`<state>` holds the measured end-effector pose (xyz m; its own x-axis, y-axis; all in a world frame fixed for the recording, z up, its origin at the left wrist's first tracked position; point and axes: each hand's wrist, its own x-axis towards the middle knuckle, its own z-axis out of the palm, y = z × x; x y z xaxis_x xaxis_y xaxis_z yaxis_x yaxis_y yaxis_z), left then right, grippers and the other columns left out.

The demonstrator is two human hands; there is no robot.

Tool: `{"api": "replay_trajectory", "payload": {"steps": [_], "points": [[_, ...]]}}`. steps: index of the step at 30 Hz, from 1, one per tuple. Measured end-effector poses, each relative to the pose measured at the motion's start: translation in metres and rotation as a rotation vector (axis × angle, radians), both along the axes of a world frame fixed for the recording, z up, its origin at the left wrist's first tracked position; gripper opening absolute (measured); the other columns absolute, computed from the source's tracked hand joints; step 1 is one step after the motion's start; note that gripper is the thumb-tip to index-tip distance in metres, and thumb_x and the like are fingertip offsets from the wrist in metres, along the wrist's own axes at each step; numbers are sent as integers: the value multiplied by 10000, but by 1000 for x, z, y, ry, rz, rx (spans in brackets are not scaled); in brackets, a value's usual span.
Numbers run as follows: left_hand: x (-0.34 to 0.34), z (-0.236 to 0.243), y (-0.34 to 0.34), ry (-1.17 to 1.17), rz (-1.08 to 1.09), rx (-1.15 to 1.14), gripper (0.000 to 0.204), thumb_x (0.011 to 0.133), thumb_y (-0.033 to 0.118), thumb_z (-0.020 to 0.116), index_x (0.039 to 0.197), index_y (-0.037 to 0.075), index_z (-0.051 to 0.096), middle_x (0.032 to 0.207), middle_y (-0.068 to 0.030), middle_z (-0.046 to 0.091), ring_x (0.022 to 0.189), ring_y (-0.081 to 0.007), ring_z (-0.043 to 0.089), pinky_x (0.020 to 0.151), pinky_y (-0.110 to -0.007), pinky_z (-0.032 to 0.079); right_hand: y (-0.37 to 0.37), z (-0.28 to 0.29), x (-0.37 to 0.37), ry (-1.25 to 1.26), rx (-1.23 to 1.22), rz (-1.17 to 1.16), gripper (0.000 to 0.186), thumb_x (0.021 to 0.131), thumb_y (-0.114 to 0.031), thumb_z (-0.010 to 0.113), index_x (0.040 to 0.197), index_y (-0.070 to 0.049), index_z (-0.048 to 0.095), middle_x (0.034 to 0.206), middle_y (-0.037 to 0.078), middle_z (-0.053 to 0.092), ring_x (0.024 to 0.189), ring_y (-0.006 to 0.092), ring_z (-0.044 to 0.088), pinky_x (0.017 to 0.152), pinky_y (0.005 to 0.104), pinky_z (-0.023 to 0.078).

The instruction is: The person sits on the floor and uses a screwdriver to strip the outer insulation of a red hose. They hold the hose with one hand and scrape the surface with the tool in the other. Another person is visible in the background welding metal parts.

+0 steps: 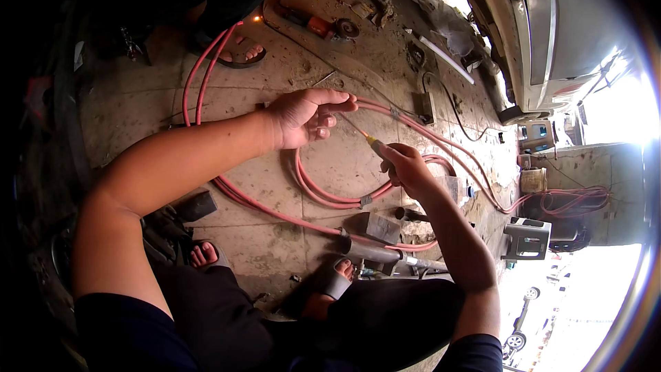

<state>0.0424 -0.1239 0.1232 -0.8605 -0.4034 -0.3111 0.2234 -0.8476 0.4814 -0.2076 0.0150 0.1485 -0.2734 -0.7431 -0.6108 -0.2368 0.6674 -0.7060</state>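
My right hand is closed around a screwdriver-like tool with a yellow handle. Its thin shaft points up and left toward my left hand. That left hand is held out at mid-picture, its fingers curled and its thumb and forefinger close together. Whatever lies between those fingertips is too small to make out. A red double hose runs from just behind the fingertips to the right; whether the hand touches it, I cannot tell. Below both hands, a coil of the same hose lies on the tiled floor, bound with grey tape.
An angle grinder lies at the far side, near sparks and another person's sandalled foot. Near my feet are a metal block and a grey cylinder. A plastic stool and a vehicle stand at right.
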Motion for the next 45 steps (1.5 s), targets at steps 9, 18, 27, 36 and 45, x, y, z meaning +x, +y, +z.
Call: {"api": "replay_trajectory", "payload": {"steps": [9,18,27,36,45], "points": [[-11,-8,9,-95,6,38,141,878,231,670,993,151,685,963,66,698,601,-41,429,545,-210,361,3,9,17,-143,-236,-138,287,980,-287,566,1097,-25,582,722,9,531,496,56,410,426,206,305],[-15,-26,21,-136,-34,24,123,893,197,662,1012,165,668,961,76,681,598,-19,451,540,-195,367,-1,1,27,146,-364,33,305,932,-266,637,1076,2,615,700,-15,535,528,39,435,458,202,333],[-15,-37,22,-63,-24,0,158,852,81,719,968,168,656,832,93,585,560,4,393,507,-175,326,-8,7,32,-163,-212,-128,189,916,-201,638,912,-24,574,687,-9,490,485,46,392,414,218,288],[-12,-28,22,-117,81,-53,174,827,82,754,920,177,641,769,97,550,538,-2,367,486,-183,297,-9,4,34,-153,-186,-138,139,919,-170,620,916,-51,548,685,-30,457,476,34,334,405,214,234],[-13,-22,24,-108,123,-159,232,803,70,760,921,166,585,711,104,490,520,-3,353,479,-194,284,-5,1,30,-128,-177,-123,151,917,-174,627,933,-37,565,698,-29,466,496,36,354,422,209,255]]}}
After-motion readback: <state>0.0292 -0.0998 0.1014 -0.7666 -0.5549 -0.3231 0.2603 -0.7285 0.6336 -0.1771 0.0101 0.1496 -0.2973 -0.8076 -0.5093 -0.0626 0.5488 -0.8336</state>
